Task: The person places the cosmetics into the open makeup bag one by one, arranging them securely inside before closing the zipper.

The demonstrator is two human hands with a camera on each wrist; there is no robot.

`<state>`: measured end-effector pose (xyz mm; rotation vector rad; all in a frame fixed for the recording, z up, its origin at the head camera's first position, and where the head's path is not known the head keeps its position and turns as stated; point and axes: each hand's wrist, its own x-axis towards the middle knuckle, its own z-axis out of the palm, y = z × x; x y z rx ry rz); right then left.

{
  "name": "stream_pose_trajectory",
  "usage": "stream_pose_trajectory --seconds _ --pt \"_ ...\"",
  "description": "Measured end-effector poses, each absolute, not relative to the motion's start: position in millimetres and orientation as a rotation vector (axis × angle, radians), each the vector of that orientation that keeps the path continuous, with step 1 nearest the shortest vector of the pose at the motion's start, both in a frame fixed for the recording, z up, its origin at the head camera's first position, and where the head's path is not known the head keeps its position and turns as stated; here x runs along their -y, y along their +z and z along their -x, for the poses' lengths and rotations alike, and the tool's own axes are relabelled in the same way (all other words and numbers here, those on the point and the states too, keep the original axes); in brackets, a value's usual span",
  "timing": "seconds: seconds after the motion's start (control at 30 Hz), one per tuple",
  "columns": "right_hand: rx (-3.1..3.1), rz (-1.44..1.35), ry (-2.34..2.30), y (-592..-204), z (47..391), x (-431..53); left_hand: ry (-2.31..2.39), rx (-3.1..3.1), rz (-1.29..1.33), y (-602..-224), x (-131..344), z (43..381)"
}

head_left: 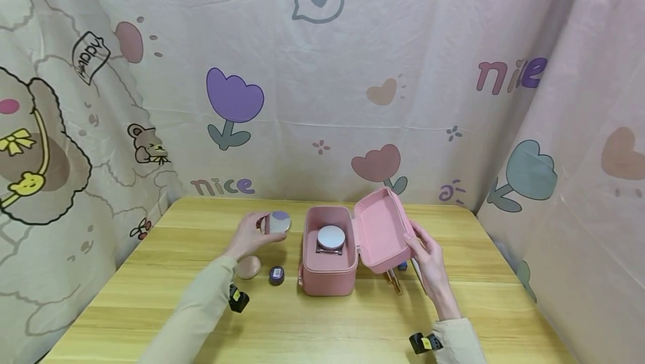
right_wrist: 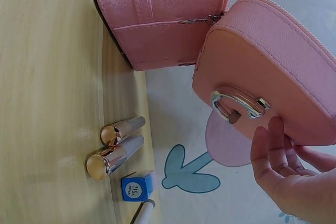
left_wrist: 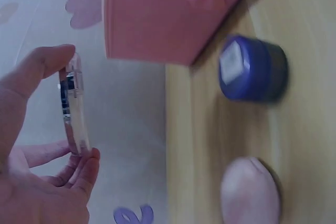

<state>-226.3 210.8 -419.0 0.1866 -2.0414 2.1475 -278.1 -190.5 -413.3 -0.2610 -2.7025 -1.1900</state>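
My left hand [head_left: 251, 236] pinches a round, flat makeup compact [head_left: 279, 222] by its edges, thumb on one side and fingertips on the other. Edge-on in the left wrist view, the compact [left_wrist: 74, 108] shows a clear rim. A pink cosmetic case [head_left: 330, 283] stands upright to its right. The case's hinged lid [head_left: 381, 229] hangs opened out to the right. At the lid's outer edge, my right hand [head_left: 427, 255] grips it, fingers against the leather near the metal-ended handle [right_wrist: 236, 103]. Inside the case lies another round compact [head_left: 331, 237] with a pale shiny face.
Left of the case are a small dark blue-purple jar [head_left: 276, 275] and a pale pink rounded item [head_left: 248, 267]. Right of it lie two gold-capped tubes [right_wrist: 113, 150], a small blue box [right_wrist: 137, 186] and a white stick [right_wrist: 144, 212]. A patterned curtain [head_left: 302, 101] hangs behind the table.
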Motion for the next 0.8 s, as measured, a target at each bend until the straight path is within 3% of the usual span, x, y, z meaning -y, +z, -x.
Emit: stream_pose_trajectory --seconds 0.8 --pt "2.035 -0.183 2.151 -418.5 226.1 -210.2 -1.047 2.869 0.352 -387.7 125.1 299.2"
